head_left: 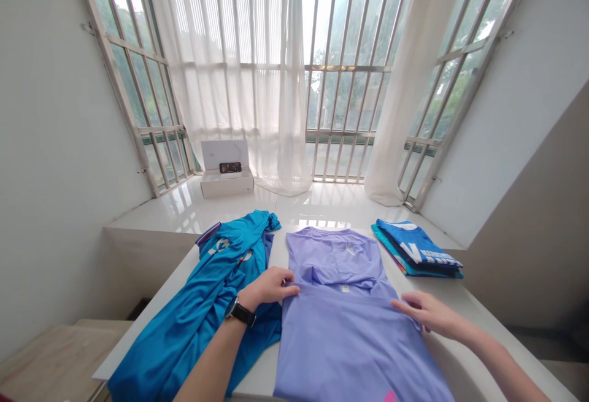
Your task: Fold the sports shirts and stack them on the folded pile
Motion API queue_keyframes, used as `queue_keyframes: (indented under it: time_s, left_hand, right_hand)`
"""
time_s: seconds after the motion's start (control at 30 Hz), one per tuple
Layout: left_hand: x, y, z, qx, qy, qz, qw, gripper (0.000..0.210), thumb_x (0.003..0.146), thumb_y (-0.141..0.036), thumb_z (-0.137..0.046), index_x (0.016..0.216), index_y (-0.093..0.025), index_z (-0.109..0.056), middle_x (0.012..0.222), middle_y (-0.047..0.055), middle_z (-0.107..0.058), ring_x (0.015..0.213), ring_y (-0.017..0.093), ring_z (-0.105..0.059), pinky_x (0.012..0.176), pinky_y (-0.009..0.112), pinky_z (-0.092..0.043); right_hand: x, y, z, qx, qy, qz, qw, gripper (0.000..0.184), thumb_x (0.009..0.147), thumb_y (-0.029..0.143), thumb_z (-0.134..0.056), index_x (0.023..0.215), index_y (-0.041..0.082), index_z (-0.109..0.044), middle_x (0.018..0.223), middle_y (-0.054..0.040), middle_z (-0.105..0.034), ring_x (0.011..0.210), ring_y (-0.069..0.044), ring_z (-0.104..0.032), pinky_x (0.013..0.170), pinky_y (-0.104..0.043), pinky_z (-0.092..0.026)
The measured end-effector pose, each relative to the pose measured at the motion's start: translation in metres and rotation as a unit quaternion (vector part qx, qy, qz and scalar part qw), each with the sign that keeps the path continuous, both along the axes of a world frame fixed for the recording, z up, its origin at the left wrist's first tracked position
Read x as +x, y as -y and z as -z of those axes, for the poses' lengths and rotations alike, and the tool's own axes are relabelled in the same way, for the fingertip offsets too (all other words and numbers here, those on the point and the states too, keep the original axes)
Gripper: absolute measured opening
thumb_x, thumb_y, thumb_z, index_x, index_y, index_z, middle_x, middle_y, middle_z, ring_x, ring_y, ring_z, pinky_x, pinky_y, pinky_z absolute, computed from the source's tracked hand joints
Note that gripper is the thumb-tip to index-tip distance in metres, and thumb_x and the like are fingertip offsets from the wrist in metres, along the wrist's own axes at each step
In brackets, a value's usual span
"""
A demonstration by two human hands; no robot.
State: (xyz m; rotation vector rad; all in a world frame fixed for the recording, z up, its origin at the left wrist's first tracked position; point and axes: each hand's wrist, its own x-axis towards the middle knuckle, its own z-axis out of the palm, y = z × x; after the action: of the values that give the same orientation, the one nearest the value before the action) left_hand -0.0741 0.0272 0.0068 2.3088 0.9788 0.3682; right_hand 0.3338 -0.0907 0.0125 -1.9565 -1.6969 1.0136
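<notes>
A lavender T-shirt (354, 340) lies in front of me on the white table, its collar toward the window. Its lower part has a straight folded edge running across the middle, below some loose creases. My left hand (271, 285), with a black watch on the wrist, pinches the left end of that edge between thumb and fingers. At the right end, my right hand (421, 311) grips the same edge, its fingers partly hidden behind the cloth. Just left of the lavender shirt, a crumpled teal-blue shirt (197, 322) is spread out, partly under my left forearm.
Folded blue and teal shirts (418, 245) are stacked at the table's (473, 328) right side. On the white window ledge (331, 202) stands an open white box (227, 184) with a phone (230, 167) propped on it. Sheer curtains (239, 70) hang before the barred window.
</notes>
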Motion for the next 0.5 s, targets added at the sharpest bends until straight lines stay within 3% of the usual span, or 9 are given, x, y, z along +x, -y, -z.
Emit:
queue_keyframes:
  time_s: [0.17, 0.3, 0.4, 0.5]
  left_hand:
    - [-0.004, -0.003, -0.012, -0.053, 0.045, 0.028, 0.997, 0.025, 0.080, -0.041, -0.068, 0.079, -0.016, -0.069, 0.071, -0.001, -0.062, 0.066, 0.013, -0.055, 0.058, 0.021, -0.039]
    - [0.002, -0.020, -0.019, -0.066, 0.081, 0.048, 0.993, 0.026, 0.078, -0.042, -0.071, 0.081, -0.015, -0.070, 0.072, -0.001, -0.064, 0.066, 0.013, -0.055, 0.059, 0.021, -0.040]
    - [0.009, -0.036, -0.008, -0.072, 0.065, 0.022, 0.995, 0.027, 0.074, -0.040, -0.074, 0.083, -0.015, -0.071, 0.073, 0.000, -0.066, 0.067, 0.014, -0.057, 0.060, 0.022, -0.042]
    - [0.014, -0.043, 0.009, -0.067, 0.056, -0.002, 0.996, 0.028, 0.074, -0.038, -0.073, 0.088, -0.013, -0.073, 0.075, 0.002, -0.068, 0.068, 0.016, -0.060, 0.062, 0.024, -0.044]
  right_hand:
    - [0.003, 0.002, -0.012, 0.065, 0.009, -0.017, 0.998, 0.061, 0.065, 0.075, -0.066, 0.054, 0.022, -0.038, 0.057, 0.0052, -0.038, 0.055, -0.012, -0.042, 0.047, -0.024, -0.037]
    - [0.013, -0.007, -0.019, 0.126, -0.006, -0.040, 0.991, 0.045, 0.073, 0.060, -0.069, 0.061, 0.020, -0.050, 0.061, 0.0046, -0.044, 0.061, -0.012, -0.040, 0.055, -0.024, -0.034]
    - [0.016, -0.018, -0.010, 0.131, -0.011, -0.029, 0.991, 0.039, 0.073, 0.057, -0.069, 0.069, 0.020, -0.058, 0.065, 0.0032, -0.053, 0.064, -0.014, -0.046, 0.059, -0.026, -0.037]
    - [0.018, -0.027, 0.009, 0.137, 0.017, 0.001, 0.990, 0.037, 0.069, 0.057, -0.070, 0.069, 0.020, -0.062, 0.068, 0.0008, -0.062, 0.068, -0.018, -0.054, 0.065, -0.028, -0.043]
